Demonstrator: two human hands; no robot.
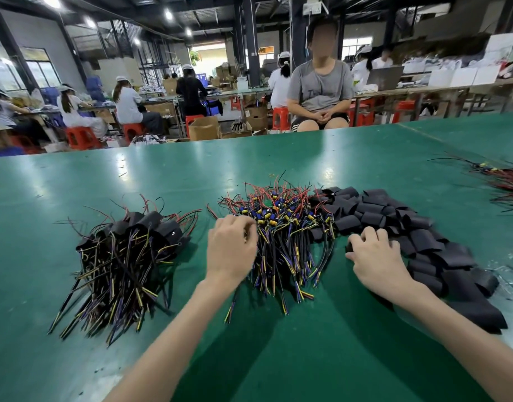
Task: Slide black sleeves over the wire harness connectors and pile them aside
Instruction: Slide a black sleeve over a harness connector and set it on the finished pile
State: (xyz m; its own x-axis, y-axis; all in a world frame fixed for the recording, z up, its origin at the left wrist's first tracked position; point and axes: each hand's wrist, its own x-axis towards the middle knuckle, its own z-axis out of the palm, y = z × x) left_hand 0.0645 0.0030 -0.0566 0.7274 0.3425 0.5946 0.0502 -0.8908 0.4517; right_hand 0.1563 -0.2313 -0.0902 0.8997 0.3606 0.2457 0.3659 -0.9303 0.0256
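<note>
A heap of bare wire harnesses [290, 227] with blue and yellow connectors lies in the middle of the green table [162, 175]. My left hand [230, 248] is at the heap's left edge, fingers curled into the wires. Loose black sleeves [394, 221] spread in a pile on the right. My right hand [374, 256] rests at that pile's near-left edge, fingers curled on one black sleeve [349, 245]. On the left lies the pile of sleeved harnesses [127, 256], wires fanning toward me.
More red and black wires [507, 184] lie at the table's far right edge. A small rubber band [272, 175] sits beyond the middle heap. A person sits on a stool across the table [320, 94]; other workers sit at benches behind.
</note>
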